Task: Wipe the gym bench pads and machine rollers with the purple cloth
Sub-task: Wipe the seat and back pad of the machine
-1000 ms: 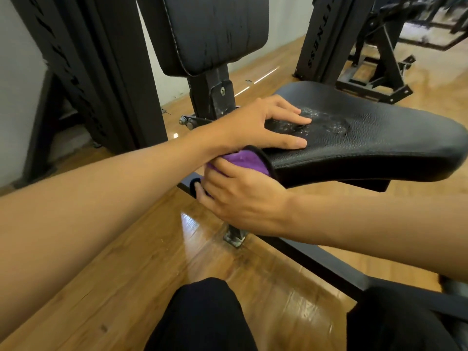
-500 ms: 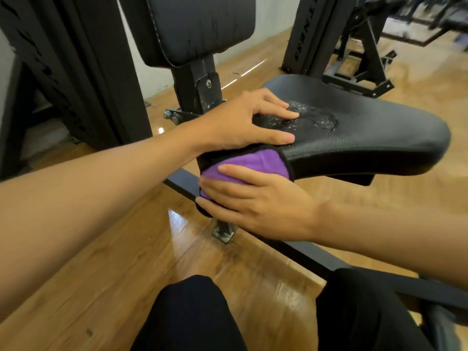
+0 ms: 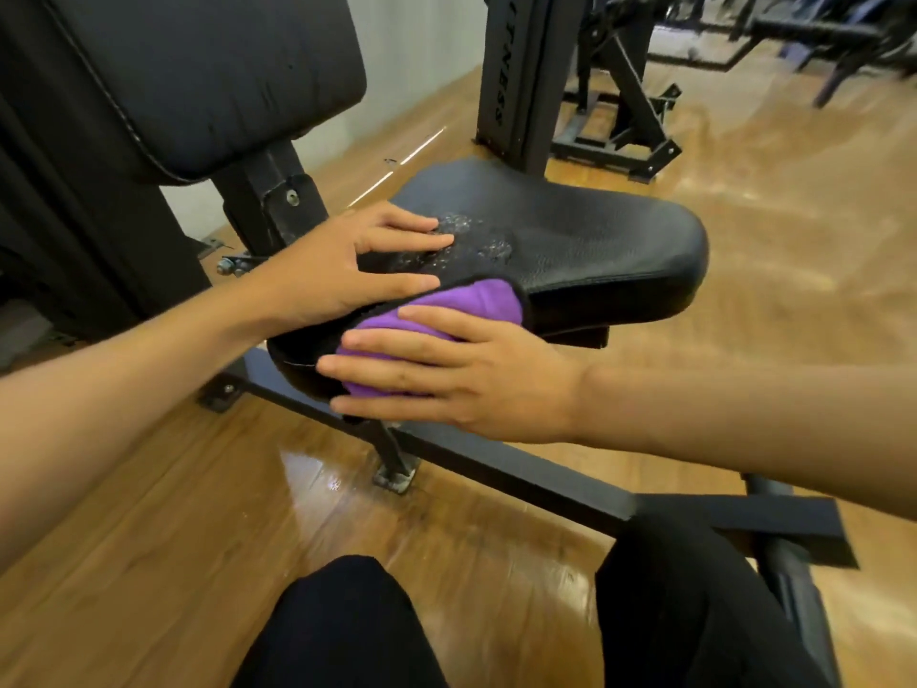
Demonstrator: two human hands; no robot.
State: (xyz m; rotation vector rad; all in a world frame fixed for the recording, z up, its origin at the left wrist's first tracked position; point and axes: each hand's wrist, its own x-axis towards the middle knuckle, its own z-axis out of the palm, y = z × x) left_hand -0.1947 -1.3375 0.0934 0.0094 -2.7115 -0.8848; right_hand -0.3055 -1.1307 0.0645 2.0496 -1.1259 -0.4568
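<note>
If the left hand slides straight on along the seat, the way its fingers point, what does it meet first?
The left hand would meet the wet droplets on the seat pad first; they lie just at its fingertips. Beyond them the pad looks bare.

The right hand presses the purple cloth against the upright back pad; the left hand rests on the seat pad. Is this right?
No. In the head view the right hand presses the purple cloth against the near edge of the seat pad, not the back pad; the rest holds.
</note>
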